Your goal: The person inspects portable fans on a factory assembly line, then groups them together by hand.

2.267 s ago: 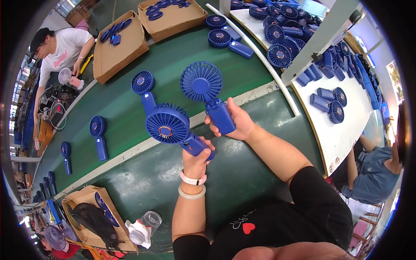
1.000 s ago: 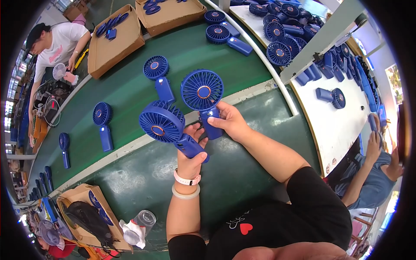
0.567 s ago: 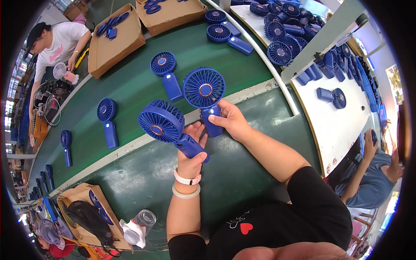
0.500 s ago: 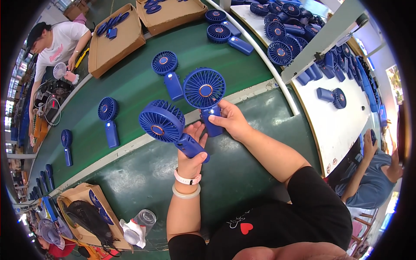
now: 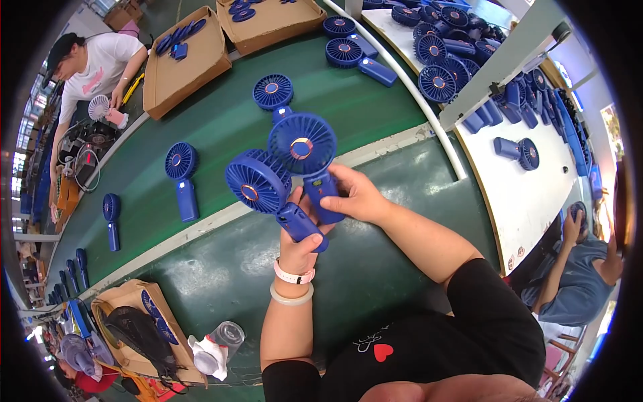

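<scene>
Two blue handheld fans are held up side by side over the bench's near side. My left hand (image 5: 300, 234) is closed round the handle of the left handheld fan (image 5: 258, 182), whose round head tilts to the left. Gripped by its handle in my right hand (image 5: 358, 194) is the other handheld fan (image 5: 303, 144), with a small lit display on the handle. Its head overlaps the left fan's head in view, and I cannot tell whether they touch. Just behind them a further blue fan (image 5: 273, 92) lies on the green belt, its handle partly hidden.
More fans lie along the green conveyor belt (image 5: 228, 134). Cardboard trays (image 5: 187, 80) stand beyond it. On the right, a white table (image 5: 516, 201) carries a heap of fans behind a white pipe (image 5: 429, 114). A clear cup (image 5: 229, 335) stands near left. Two other people work nearby.
The fan in my right hand has moved slightly left and down, and its head now overlaps the other fan's. The fan in my left hand has shifted slightly right. Belt fans appear further right.
</scene>
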Demonstrator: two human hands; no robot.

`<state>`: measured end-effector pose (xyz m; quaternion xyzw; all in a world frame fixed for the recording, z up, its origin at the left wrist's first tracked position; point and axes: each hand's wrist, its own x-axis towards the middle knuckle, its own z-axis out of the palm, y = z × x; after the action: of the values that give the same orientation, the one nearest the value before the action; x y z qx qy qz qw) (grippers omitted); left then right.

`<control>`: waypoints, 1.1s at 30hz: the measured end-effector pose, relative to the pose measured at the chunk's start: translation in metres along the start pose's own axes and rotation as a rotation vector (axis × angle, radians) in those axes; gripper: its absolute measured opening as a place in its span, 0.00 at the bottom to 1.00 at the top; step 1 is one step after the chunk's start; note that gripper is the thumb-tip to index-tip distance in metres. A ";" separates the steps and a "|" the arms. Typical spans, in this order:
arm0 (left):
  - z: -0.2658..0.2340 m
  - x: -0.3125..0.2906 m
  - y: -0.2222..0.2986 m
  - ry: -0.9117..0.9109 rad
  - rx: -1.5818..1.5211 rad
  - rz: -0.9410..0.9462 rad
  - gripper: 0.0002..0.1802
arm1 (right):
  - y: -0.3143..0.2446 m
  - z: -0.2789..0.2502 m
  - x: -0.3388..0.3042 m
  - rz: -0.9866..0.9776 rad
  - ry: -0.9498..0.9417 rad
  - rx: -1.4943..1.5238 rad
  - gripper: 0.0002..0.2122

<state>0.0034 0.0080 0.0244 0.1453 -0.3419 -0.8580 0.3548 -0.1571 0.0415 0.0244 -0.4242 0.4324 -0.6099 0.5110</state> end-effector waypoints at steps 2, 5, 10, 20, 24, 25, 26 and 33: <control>-0.002 0.000 0.003 0.004 -0.085 -0.073 0.46 | -0.004 0.001 0.000 -0.083 -0.068 -0.142 0.26; -0.005 -0.001 0.000 -0.002 -0.112 -0.066 0.48 | -0.002 0.001 0.000 -0.202 -0.148 -0.283 0.26; 0.000 0.002 0.001 -0.001 0.040 -0.092 0.48 | -0.003 -0.001 0.000 -0.248 -0.051 -0.369 0.18; -0.013 -0.005 0.001 0.048 -0.166 -0.077 0.47 | -0.018 0.013 0.021 -0.135 0.195 -0.377 0.12; -0.018 -0.004 0.000 -0.043 -0.324 -0.062 0.43 | -0.009 -0.002 0.066 -0.341 0.293 -1.116 0.15; -0.018 -0.003 -0.001 -0.047 -0.327 -0.059 0.43 | -0.007 -0.006 0.074 -0.436 0.321 -1.457 0.16; -0.018 -0.003 -0.002 -0.071 -0.348 -0.043 0.42 | -0.005 -0.012 0.083 -0.385 0.299 -1.542 0.22; -0.022 -0.002 -0.002 -0.133 -0.363 -0.012 0.41 | -0.019 -0.071 0.116 0.147 0.495 -0.860 0.26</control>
<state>0.0142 -0.0005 0.0068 0.0239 -0.2032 -0.9154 0.3465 -0.2439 -0.0650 0.0321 -0.4074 0.7816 -0.4213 0.2138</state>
